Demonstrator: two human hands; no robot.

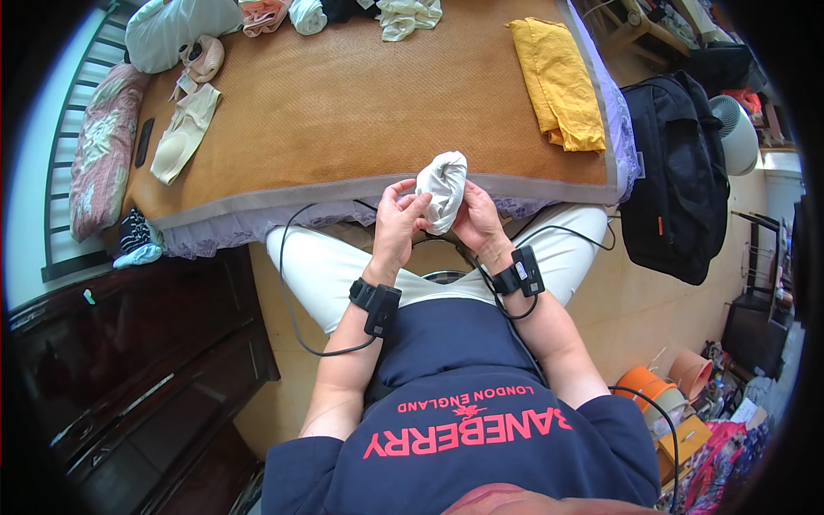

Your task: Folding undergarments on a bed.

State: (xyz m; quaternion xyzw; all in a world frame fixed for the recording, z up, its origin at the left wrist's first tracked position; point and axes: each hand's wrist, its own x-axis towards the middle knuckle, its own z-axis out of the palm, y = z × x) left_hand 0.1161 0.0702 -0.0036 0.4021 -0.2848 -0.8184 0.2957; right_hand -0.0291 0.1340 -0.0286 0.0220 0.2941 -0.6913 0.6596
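Note:
A white bundled cloth (443, 192) is held up between my two hands at the near edge of a bed with a woven brown mat (360, 109). The fingers of my left hand (403, 209) touch its left side. On its right side, my right hand (477, 212) grips it, the fingertips partly hidden behind the cloth. A folded yellow cloth (559, 84) lies at the mat's right. Towards the left lie a beige bra (187, 134) and a rolled pink garment (203, 59). Rolled clothes, among them a white roll (308, 16), line the far side.
A floral pillow (106, 151) and a black remote control (144, 142) are at the bed's left end. A black backpack (673, 174) stands beside its right end, near a white fan (737, 135). A dark wooden cabinet (161, 360) is at lower left. Cables run from both wrist devices.

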